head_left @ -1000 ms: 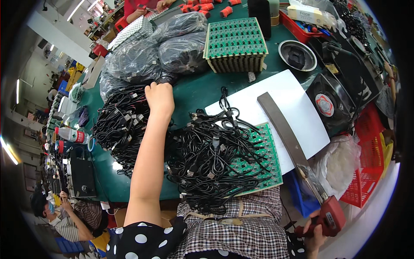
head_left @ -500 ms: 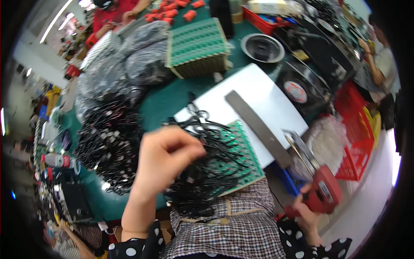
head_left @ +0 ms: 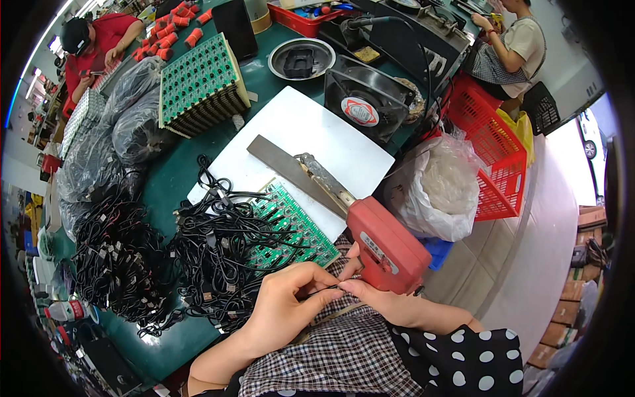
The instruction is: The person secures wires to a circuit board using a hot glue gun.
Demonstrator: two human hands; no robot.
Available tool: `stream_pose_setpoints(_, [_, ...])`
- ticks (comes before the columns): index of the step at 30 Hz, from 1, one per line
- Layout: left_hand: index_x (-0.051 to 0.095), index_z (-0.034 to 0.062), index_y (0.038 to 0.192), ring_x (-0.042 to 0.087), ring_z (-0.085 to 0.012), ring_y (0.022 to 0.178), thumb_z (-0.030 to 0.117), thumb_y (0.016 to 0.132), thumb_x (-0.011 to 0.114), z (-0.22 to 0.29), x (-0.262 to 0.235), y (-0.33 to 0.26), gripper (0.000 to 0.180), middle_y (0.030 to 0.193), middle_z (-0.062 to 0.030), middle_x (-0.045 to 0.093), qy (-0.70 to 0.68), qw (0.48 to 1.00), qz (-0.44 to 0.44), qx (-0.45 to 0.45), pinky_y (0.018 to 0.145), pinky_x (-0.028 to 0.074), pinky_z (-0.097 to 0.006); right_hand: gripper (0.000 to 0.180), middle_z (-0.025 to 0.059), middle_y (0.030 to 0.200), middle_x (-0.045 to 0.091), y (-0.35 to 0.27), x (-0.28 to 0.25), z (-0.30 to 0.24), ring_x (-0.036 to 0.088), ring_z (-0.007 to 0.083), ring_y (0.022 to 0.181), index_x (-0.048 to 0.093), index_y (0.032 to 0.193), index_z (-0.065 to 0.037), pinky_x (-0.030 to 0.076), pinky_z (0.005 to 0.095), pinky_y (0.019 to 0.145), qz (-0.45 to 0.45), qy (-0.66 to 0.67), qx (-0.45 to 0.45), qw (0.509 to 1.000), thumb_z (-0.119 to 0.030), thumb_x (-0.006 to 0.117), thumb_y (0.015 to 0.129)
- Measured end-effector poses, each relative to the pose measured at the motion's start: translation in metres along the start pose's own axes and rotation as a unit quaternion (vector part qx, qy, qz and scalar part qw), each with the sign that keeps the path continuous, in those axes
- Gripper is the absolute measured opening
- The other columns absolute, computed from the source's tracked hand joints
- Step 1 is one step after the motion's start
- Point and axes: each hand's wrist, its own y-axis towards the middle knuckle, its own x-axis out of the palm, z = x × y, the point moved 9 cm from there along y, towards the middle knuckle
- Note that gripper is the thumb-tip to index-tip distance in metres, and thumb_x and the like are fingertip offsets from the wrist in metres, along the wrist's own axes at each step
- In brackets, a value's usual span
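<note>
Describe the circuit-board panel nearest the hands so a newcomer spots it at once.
On the green table, find the white sheet. Overlapping its near edge lies a green circuit-board panel. Unlike the taller stack of panels farther away, this one is partly covered by tangled black USB cables.

The left hand [head_left: 288,304] has come from the upper middle to the lower middle, now pinching a thin black cable [head_left: 325,288]. The right hand [head_left: 380,299] has brought the red gun-shaped tool [head_left: 390,245] in from the lower right corner. The board stack [head_left: 202,83] has shifted to the upper left as the view swung.
</note>
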Motion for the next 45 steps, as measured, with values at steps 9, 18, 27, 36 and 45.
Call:
stream_pose_setpoints(9, [0.062,-0.0014,0.088,0.054,-0.0085,0.068,0.005,0.083,0.065,-0.002,0.004,-0.006,0.008,0.077,-0.0054,0.060,-0.183,0.983,0.019,-0.011,0.059,0.043,-0.023,0.036,0.0039,0.080,0.056,0.000,0.004,0.003,0.054,0.0083,0.070,0.039,0.113,-0.006,0.046,0.0229,0.062,-0.005,-0.035,0.040,0.999,-0.003,0.062,0.086])
stream_pose_setpoints(18, [0.062,0.0034,0.089,0.054,-0.0237,0.070,0.000,0.066,0.072,0.104,-0.037,-0.069,0.025,0.083,-0.0075,0.057,0.436,0.795,0.320,0.276,0.058,0.044,-0.032,0.033,0.0002,0.083,0.056,-0.001,-0.011,-0.017,0.053,0.0047,0.074,0.046,0.116,-0.004,0.043,0.0207,0.066,0.000,-0.067,-0.021,0.997,0.001,0.060,0.086])
stream_pose_setpoints(27, [0.059,0.0081,0.080,0.047,-0.0288,0.107,0.004,0.067,0.069,0.018,-0.003,0.001,0.017,0.104,-0.0078,0.052,0.428,0.850,0.262,0.161,0.101,0.025,-0.052,0.050,0.0109,0.108,0.058,-0.069,-0.091,-0.002,0.056,0.0105,0.076,0.042,0.126,-0.001,0.046,0.0240,0.066,0.031,-0.006,0.026,0.999,-0.007,0.066,0.082])
stream_pose_setpoints(36, [0.058,0.0086,0.081,0.047,-0.0296,0.108,0.004,0.066,0.069,0.014,0.003,0.007,0.019,0.106,-0.0079,0.051,0.463,0.838,0.246,0.152,0.101,0.026,-0.052,0.042,0.0108,0.080,0.064,-0.082,-0.092,-0.003,0.061,0.0153,0.064,0.060,0.101,0.008,0.048,0.0245,0.058,0.030,-0.130,0.065,0.989,-0.024,0.073,0.078])
stream_pose_setpoints(45, [0.057,0.0076,0.076,0.050,-0.0299,0.107,0.004,0.062,0.069,0.012,0.009,0.002,0.019,0.104,-0.0090,0.052,0.484,0.803,0.289,0.194,0.101,0.028,-0.052,0.050,0.0065,0.074,0.062,-0.078,-0.088,-0.001,0.058,0.0119,0.059,0.057,0.110,0.010,0.047,0.0228,0.055,0.033,-0.137,0.068,0.988,-0.022,0.075,0.076])
